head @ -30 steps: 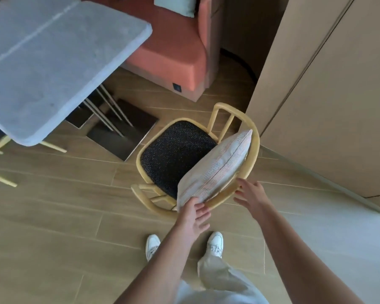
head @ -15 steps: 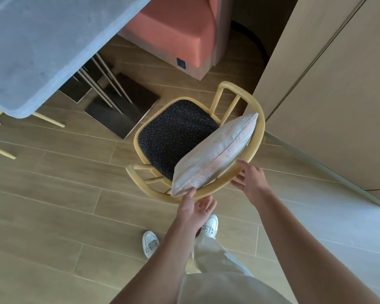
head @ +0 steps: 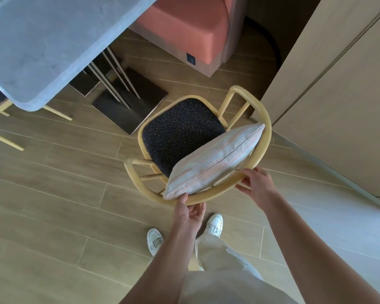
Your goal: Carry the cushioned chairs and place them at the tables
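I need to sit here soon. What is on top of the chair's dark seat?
A striped pillow leans on the dark seat against the curved backrest. The seat's front part shows bare; the part under the pillow is hidden.

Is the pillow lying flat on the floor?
No, the pillow leans on the chair, propped against its curved backrest above the dark seat.

floor (head: pixel 53 211): wood planks | on it: chair (head: pixel 264 119), table (head: pixel 42 40)
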`<state>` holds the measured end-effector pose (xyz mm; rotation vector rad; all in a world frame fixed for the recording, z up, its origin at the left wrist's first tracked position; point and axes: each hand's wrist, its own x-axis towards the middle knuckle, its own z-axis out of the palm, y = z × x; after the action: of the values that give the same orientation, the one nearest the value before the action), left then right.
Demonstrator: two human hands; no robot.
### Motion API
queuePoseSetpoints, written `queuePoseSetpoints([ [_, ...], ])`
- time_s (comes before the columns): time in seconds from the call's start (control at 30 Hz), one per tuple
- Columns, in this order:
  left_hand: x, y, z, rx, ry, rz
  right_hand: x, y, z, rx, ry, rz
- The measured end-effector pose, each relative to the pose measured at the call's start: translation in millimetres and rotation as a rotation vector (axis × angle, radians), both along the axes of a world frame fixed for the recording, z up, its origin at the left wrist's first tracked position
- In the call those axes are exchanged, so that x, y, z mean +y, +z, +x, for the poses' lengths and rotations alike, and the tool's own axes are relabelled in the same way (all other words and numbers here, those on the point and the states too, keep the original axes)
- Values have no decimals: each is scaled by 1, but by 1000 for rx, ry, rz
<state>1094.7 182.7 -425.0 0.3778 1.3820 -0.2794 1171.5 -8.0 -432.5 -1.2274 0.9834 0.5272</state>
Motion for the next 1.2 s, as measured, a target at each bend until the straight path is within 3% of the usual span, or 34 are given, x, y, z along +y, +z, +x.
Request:
queuePoseSetpoints([
  [0.3,140,3,-7,27,120,176,73,-4,7,22,12,-18],
  [0.57,262,13,-3,-23,-88,245,188,8,-11,45,-24,-116],
  [0.9,426,12,-15,-51,-262,329,341,7,-80,127,-127,4],
  [1.2,485,-8,-50,0,-261,310,401,-15,-128,232,-150,55],
])
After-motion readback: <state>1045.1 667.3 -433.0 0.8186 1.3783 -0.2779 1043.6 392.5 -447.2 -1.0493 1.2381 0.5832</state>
